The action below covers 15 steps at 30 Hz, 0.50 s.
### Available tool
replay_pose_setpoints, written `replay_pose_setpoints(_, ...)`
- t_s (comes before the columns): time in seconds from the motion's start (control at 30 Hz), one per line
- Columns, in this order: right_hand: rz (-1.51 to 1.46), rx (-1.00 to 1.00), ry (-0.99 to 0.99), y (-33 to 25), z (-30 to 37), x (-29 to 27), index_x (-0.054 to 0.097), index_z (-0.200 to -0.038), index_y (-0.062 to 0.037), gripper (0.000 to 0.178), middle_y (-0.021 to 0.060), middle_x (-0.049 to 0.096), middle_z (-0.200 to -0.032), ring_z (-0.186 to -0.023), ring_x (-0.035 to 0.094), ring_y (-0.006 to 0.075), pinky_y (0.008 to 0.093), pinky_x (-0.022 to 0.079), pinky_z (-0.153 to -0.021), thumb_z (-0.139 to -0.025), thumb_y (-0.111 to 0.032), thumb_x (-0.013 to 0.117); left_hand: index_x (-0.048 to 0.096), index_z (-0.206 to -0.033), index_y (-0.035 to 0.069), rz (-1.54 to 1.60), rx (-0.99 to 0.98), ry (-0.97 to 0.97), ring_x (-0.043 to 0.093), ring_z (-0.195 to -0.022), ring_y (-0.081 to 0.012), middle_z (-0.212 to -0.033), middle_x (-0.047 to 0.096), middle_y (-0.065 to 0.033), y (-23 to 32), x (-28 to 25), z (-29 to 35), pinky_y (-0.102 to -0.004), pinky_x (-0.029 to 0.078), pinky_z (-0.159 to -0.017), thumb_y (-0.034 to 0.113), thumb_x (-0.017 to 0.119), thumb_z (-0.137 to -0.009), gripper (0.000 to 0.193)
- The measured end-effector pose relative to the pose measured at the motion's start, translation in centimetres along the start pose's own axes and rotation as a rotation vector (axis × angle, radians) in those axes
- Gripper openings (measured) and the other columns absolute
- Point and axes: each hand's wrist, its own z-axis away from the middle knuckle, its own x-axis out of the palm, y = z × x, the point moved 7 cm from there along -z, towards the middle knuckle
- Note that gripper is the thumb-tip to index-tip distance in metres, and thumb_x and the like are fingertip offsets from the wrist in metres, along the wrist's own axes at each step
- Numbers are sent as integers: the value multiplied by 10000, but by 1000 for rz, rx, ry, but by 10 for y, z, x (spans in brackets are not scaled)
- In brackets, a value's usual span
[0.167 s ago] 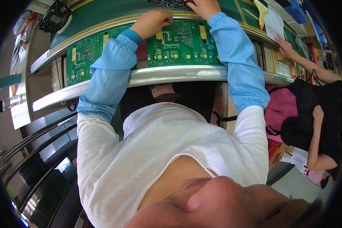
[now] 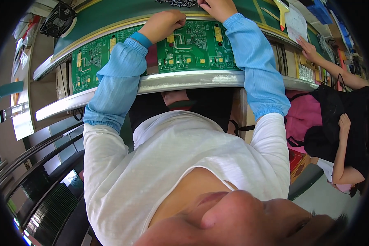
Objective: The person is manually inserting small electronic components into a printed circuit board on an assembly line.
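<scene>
Head view. The left forearm [image 2: 121,78] is slanting inward from lower left, its blue sleeve ending below a darker blue wristband [image 2: 142,39]. The left hand [image 2: 163,24] is lying palm down, knuckles up, over the upper left part of a green circuit board [image 2: 194,45]. Its fingers [image 2: 179,18] are curling in close together (contact with the board, or a part between the tips: cannot tell).

The right forearm [image 2: 256,69], also sleeved in blue, is standing steeper and leaning inward. The right hand [image 2: 218,7] is hanging beyond the board's far edge, bent at the wrist; thumb and forefinger are sitting near each other beside a dark pile of small parts [image 2: 180,3]. Whether they are gripping one, cannot tell.

The board is lying flat behind a metal rail [image 2: 188,81]; a second board [image 2: 88,63] is lying to its left, partly under the left forearm. A co-worker's hand [image 2: 307,49] is resting by a paper sheet [image 2: 296,25] on the bench [image 2: 119,18].
</scene>
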Motion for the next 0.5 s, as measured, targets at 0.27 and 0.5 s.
replay_pose_setpoints(0.27,2,14,-64,6,9,-8,645,-869,-133,119,92,637,-866,-856,647,318,434,515,-722,-875,-251,652,619,-968,45,-16,29,-35,631,-861,-356,-917,636,-138,3,0,-1,-419,512,-744,68,648,-876,100)
replay_pose_setpoints(0.5,42,2,-44,18,9,3,630,-867,-119,143,107,649,-855,-837,651,330,443,517,-710,-862,-260,650,621,-957,47,-86,59,-69,630,-867,-356,-913,627,-132,11,0,-4,-424,512,-743,69,644,-878,85)
